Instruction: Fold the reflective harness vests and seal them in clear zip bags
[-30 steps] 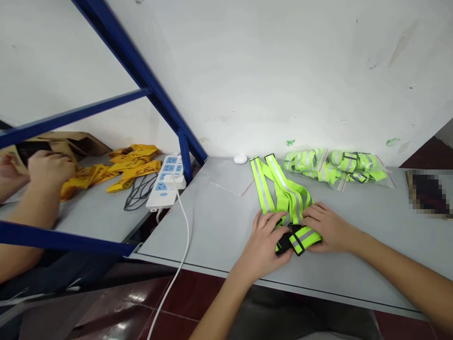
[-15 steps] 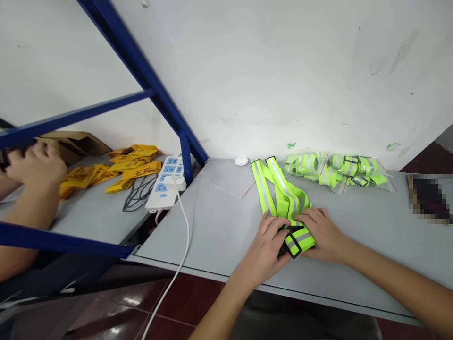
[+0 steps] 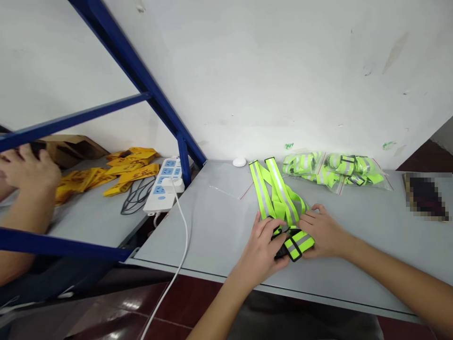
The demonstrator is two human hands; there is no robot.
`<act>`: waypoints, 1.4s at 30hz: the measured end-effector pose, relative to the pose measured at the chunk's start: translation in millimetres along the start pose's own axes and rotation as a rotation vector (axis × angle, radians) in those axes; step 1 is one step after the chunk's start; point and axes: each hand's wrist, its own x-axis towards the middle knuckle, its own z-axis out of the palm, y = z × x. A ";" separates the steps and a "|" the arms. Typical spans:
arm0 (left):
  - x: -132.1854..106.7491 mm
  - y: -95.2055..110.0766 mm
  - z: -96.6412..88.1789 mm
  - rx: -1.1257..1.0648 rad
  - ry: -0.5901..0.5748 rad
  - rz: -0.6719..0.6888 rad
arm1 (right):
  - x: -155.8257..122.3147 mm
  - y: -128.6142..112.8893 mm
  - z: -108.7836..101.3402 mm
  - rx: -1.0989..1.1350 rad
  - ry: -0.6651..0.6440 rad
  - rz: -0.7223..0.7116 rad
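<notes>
A neon-yellow reflective strap vest (image 3: 279, 196) with grey stripes and black buckles lies on the grey table (image 3: 219, 226), its straps running toward the wall. My left hand (image 3: 264, 248) grips its near folded end from the left, fingers over a black buckle. My right hand (image 3: 323, 233) presses on the same folded end from the right, fingers bent over the fabric.
Two clear bags of folded neon vests (image 3: 336, 170) lie by the wall. An empty clear bag (image 3: 230, 184) and a small white disc (image 3: 239, 162) lie left of the straps. A white power strip (image 3: 164, 186), its cord, yellow strips (image 3: 120, 170) and another person's hand (image 3: 28, 172) are at left behind blue frame bars (image 3: 155, 101).
My hands have drawn the vest's near end slightly closer together and shifted a little. The other person's hand at left has moved further left.
</notes>
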 end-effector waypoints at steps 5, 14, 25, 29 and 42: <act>2.7 0.2 1.8 -0.055 0.006 0.002 | 0.0 0.9 2.4 0.003 0.032 -0.010; 3.1 -3.1 0.6 -0.143 -0.012 -0.039 | -2.4 0.6 -0.6 0.025 0.014 0.002; -0.9 -7.8 2.3 -0.164 -0.037 -0.008 | -6.5 7.8 -5.0 0.052 -0.062 0.016; -0.5 -7.0 3.2 -0.175 -0.018 -0.078 | -8.7 14.7 -9.9 0.049 -0.107 0.011; 3.0 -0.5 -3.5 -0.175 0.057 -0.208 | -16.6 40.6 -11.9 0.284 0.033 0.153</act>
